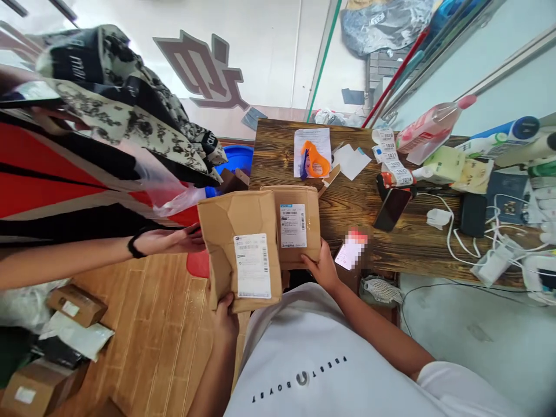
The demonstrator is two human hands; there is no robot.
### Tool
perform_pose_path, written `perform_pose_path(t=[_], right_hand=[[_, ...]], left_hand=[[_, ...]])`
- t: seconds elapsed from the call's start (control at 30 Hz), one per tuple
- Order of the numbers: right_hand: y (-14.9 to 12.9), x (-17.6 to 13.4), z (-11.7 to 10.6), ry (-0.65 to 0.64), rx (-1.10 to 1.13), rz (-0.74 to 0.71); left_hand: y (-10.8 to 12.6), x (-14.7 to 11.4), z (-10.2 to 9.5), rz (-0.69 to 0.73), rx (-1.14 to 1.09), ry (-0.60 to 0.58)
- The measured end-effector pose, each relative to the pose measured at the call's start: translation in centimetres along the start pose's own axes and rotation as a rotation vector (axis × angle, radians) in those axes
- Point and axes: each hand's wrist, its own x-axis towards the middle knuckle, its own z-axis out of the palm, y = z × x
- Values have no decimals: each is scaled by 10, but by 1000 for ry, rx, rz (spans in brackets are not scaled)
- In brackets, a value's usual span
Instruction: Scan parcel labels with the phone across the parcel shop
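Note:
My left hand grips the lower edge of a dented cardboard box that carries a white shipping label. A second, smaller cardboard box, also labelled, is held at its lower right corner by my right hand. The two boxes sit side by side in front of my body, the left one overlapping the edge of the right one. Another person's hand, with a black wristband, reaches in from the left, close to the left box. Whether it touches the box, I cannot tell.
On the wooden table lie an orange tape dispenser, papers, a roll of number labels, a dark phone, bottles and white cables. Several parcels lie on the floor at left. A blue bin stands behind the boxes.

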Motion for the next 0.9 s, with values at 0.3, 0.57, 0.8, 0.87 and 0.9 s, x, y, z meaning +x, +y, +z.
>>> perform_pose_path(t=[0.3, 0.57, 0.8, 0.87, 0.9], right_hand=[[-10, -7, 1, -5, 27, 3], [-21, -15, -3, -24, 279, 112], [-20, -17, -11, -83, 461, 265], [-23, -21, -11, -124, 498, 298], [-24, -23, -11, -141, 510, 306]], left_hand=[[11, 3, -6, 81, -169, -100], [44, 9, -10, 140, -326, -65], [81, 21, -19, 14, -352, -114], [92, 23, -20, -45, -361, -96], [96, 24, -20, -69, -371, -87]])
